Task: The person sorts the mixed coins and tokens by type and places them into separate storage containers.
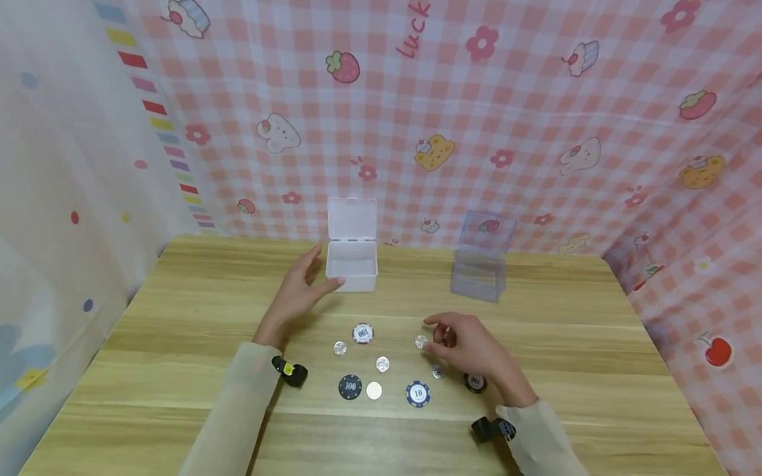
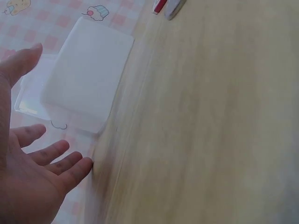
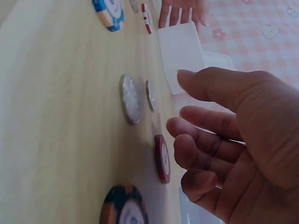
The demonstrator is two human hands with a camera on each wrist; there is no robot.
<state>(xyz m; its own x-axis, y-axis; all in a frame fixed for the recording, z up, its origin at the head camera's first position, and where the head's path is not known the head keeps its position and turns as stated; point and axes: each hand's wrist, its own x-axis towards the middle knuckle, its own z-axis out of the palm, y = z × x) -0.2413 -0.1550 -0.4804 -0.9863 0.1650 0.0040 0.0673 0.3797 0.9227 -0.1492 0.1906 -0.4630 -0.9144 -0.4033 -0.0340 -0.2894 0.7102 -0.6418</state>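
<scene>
My left hand [image 1: 300, 287] is spread beside a white lidded box [image 1: 352, 284], fingers at its left and thumb by its front corner. Whether it touches the box I cannot tell; the hand holds nothing. The box's lid stands raised at the back. Above the table's right-hand pieces hovers my right hand [image 1: 467, 340], fingers loosely bent and nothing between them. Near its thumb lies a silver coin [image 1: 421, 342], with another silver coin [image 1: 438, 371] partly below the hand. A red-edged chip [image 3: 162, 159] shows under the fingers in the right wrist view.
A clear box [image 1: 478, 277] with raised lid stands at the back right. Lying between the arms are a red-edged 100 chip [image 1: 363, 333], a black 100 chip [image 1: 350, 387], a blue 10 chip [image 1: 419, 394], a dark chip [image 1: 475, 382], a pale coin [image 1: 374, 391] and more silver coins [image 1: 383, 364].
</scene>
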